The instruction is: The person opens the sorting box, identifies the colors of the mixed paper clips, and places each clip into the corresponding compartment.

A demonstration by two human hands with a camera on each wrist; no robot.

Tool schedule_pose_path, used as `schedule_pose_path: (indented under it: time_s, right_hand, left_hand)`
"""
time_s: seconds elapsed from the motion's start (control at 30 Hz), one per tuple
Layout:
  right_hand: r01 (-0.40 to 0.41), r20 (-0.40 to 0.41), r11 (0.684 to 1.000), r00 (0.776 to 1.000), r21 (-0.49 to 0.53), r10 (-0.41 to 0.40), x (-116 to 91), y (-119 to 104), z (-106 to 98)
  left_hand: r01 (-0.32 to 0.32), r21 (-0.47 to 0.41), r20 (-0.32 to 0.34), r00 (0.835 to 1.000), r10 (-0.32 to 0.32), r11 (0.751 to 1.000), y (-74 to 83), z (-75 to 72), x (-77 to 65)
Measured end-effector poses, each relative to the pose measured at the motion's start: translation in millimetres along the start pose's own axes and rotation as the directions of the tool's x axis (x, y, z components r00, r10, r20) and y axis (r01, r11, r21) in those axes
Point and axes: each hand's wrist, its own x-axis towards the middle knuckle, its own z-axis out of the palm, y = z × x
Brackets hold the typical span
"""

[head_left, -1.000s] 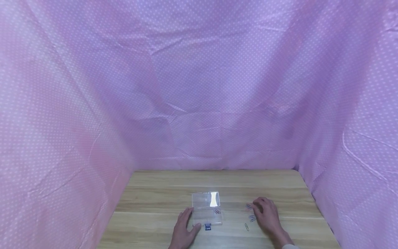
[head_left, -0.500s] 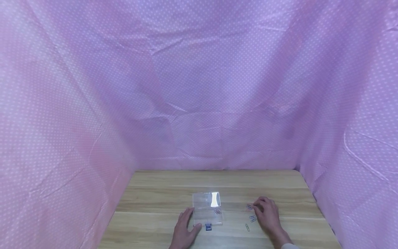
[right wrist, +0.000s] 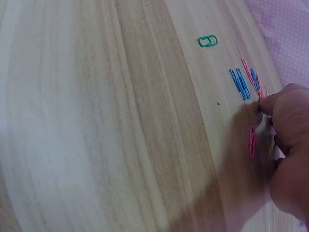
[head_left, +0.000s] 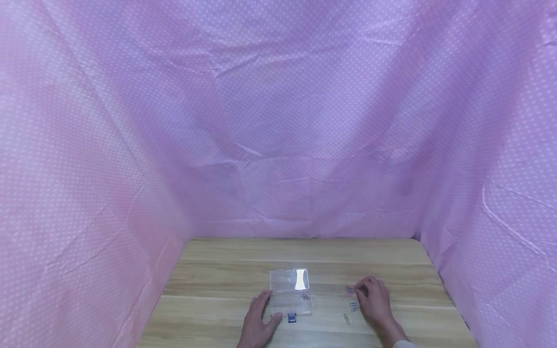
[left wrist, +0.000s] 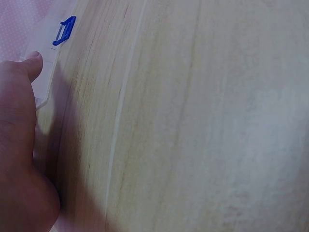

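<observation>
My left hand [head_left: 257, 321] holds the near-left part of a clear plastic box [head_left: 279, 309], thumb at the front edge and fingers at the hinge side. The lid [head_left: 280, 279] lies folded back; a blue latch [head_left: 292, 318] sticks out in front. Several reddish paper clips [head_left: 305, 297] lie inside, at the right. At the right, my right hand [head_left: 375, 302] pinches a red paper clip [right wrist: 263, 91] at the thumb and fingertip, low over the table. Close by lie blue paper clips [right wrist: 240, 84], more red and blue clips [right wrist: 247, 71], and a pink paper clip [right wrist: 252, 142] beneath the hand.
A green paper clip [right wrist: 207, 41] lies apart from the others, nearer the front. Everything rests on a wooden table [head_left: 226, 251]. Pink dotted cloth [head_left: 278, 193] hangs around the back and both sides.
Both hands stay almost in place. The right fingertips shift very slightly at the red and blue paper clips. The box has not visibly moved on the table.
</observation>
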Motion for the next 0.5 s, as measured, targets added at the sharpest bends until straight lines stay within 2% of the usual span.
schedule_pose_path:
  time_s: [0.1,0.3,0.5]
  right_hand:
    - [-0.007,-0.002,1.000,1.000,0.006,0.007,1.0,1.6,1.4]
    - [-0.024,-0.007,0.998,1.000,0.051,0.024,1.5,1.9,-0.9]
    - [-0.065,0.037,0.993,0.997,0.101,0.061,1.7,0.0,-6.2]
  left_hand:
    - [0.026,-0.009,0.019,0.999,-0.026,1.000,-0.8,0.1,0.6]
    - [0.037,-0.002,0.043,0.998,-0.037,0.999,-1.9,0.0,1.9]
    - [0.039,-0.004,0.048,0.998,-0.039,0.999,-1.9,-0.6,2.9]
